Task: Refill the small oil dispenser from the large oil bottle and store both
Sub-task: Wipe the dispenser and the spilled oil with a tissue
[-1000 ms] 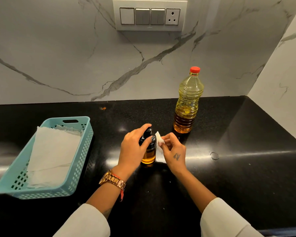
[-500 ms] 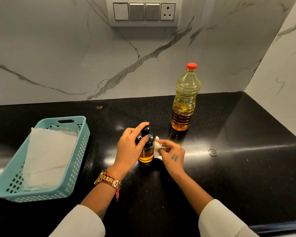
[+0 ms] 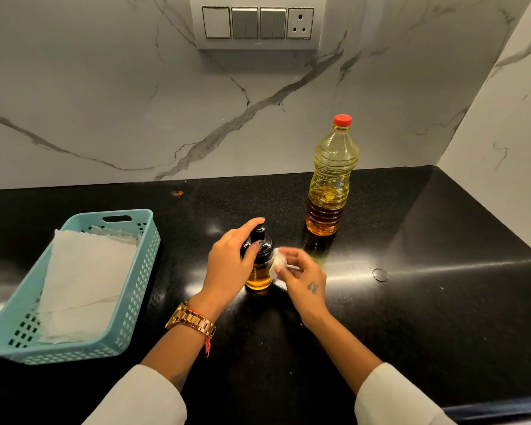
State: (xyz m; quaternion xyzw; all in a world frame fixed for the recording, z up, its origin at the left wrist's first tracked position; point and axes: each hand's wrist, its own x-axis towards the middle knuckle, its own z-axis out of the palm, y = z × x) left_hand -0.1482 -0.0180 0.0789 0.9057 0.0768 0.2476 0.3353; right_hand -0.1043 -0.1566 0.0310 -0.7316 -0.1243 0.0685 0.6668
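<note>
Since 1 second ago my right hand (image 3: pixel 301 276) has dropped from beside the pump head to the side of the small oil dispenser (image 3: pixel 259 265), and the bit of white tissue (image 3: pixel 277 265) it pinches now presses against the glass at the dispenser's 3 o'clock. My fingers there are curled round the tissue.

Nearest me, at 6 o'clock, both white sleeves (image 3: pixel 141 397) cross the black bench (image 3: pixel 411 302). On my left wrist sits a gold watch (image 3: pixel 192 322) with a red thread beside it. My left hand (image 3: pixel 230 265) grips the dispenser from its 9 o'clock side, thumb on the black collar and forefinger laid over the pump top. The dispenser stands upright on the bench, amber oil showing in its lower half.

At 9 o'clock from the dispenser, well apart, lies a teal basket (image 3: pixel 129 302) holding a sheet of white paper towel (image 3: pixel 86 283).

Farther off, at 1 o'clock, the large oil bottle (image 3: pixel 331 179) stands upright with its red cap (image 3: pixel 342 120) on, partly full.

At 12 o'clock, on the marble wall (image 3: pixel 105 102), is a panel of 3 switches and 1 socket (image 3: pixel 258 23).
</note>
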